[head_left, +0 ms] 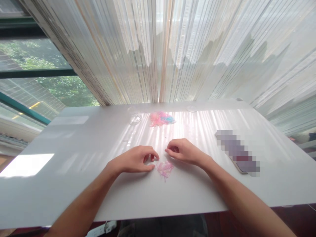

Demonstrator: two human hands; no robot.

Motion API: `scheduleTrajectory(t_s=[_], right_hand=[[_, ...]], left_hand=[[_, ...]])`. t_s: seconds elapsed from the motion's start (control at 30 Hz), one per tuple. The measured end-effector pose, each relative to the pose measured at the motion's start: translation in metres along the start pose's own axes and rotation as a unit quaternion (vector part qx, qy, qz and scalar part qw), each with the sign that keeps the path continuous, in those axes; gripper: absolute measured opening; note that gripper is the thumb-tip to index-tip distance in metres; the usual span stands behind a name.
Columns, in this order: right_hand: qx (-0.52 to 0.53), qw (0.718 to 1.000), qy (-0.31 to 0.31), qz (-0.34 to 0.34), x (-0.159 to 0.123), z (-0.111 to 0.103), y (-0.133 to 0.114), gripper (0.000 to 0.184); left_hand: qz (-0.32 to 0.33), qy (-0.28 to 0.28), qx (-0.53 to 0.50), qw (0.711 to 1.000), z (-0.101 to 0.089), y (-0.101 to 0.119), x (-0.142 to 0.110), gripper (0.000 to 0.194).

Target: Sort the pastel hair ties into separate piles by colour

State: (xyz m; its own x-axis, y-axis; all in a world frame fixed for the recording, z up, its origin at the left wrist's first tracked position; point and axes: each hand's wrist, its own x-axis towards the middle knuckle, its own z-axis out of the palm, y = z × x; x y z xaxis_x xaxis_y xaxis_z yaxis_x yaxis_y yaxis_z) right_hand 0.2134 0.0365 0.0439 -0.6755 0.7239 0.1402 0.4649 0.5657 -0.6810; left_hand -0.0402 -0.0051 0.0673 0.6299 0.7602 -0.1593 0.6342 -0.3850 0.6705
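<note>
A small loose heap of pink and lilac strands [165, 169] lies on the white table between my hands. My left hand [138, 159] rests at its left edge, open, with a gap between the curved fingers and the thumb, whose tip is close to the strands. Just above and to the right of the heap, my right hand [181, 150] is closed in a pinch. Whatever may be between its fingertips is too small to make out. Farther back lies a larger tangle of pink, orange and blue strands [162, 119].
A clear round container [135, 118] stands left of the larger tangle. Toward the back right lies a clear disc-like piece [192, 108]. A phone [237, 152], its screen blurred out, lies right of my right forearm. Pale striped curtains [170, 52] hang behind the table [138, 194].
</note>
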Motion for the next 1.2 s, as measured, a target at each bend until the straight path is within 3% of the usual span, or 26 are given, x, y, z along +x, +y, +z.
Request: scheduleTrajectory(t_s=[0.23,0.5,0.77,0.83,1.0,1.2], right_hand=[[-0.006,1.000,-0.026,-0.015,-0.001,0.001,-0.004,0.017],[-0.014,1.000,-0.005,-0.021,-0.002,0.003,-0.002,0.015],[-0.010,1.000,-0.003,-0.026,-0.001,0.005,-0.005,0.018],[-0.007,1.000,0.001,-0.022,-0.001,0.006,-0.007,0.020],[0.009,0.999,0.009,-0.036,-0.002,0.009,-0.013,0.021],[-0.002,0.998,0.023,-0.060,-0.003,0.012,-0.010,0.013]], left_hand=[[0.010,0.012,0.054,0.998,0.005,0.002,0.002,0.019],[0.036,0.011,0.047,0.998,0.006,-0.001,0.002,0.015],[-0.011,0.007,-0.016,1.000,-0.001,0.001,-0.001,0.015],[-0.010,0.028,-0.022,0.999,0.000,-0.001,0.001,0.015],[-0.004,0.146,-0.011,0.989,0.013,-0.010,0.010,0.011],[0.042,0.214,-0.031,0.975,0.021,-0.010,0.014,0.008]])
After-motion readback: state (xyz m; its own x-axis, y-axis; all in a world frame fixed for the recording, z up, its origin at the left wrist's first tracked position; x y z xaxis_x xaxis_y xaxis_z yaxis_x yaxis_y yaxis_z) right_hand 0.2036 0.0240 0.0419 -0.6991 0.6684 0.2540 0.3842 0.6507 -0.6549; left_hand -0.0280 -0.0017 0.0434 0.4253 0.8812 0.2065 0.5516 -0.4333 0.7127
